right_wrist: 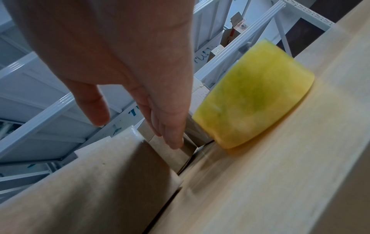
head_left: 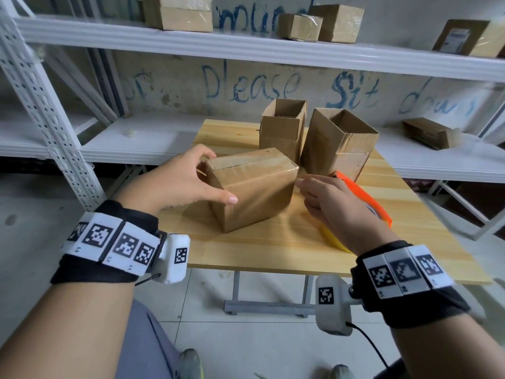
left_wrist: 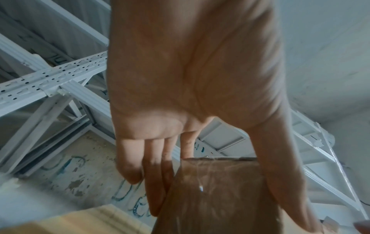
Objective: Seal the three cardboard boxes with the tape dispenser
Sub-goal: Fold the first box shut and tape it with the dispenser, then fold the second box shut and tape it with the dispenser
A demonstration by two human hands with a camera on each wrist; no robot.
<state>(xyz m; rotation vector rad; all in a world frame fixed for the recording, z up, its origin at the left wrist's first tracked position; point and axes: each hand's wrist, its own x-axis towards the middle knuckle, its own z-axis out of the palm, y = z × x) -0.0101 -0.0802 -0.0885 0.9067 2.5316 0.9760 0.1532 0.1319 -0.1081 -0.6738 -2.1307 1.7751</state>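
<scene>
A closed cardboard box lies on the wooden table, clear tape running along its top seam. My left hand grips its left end, thumb on the near face and fingers over the far edge; in the left wrist view the hand spans the box. My right hand hovers at the box's right end with fingers relaxed and holds nothing. The orange tape dispenser with its yellow roll lies on the table just right of that hand. Two open boxes stand behind.
White metal shelving runs behind and to the left of the table. Several cardboard boxes sit on the upper shelf. A squashed box lies on the lower shelf at the right. The table's near edge is close to my knees.
</scene>
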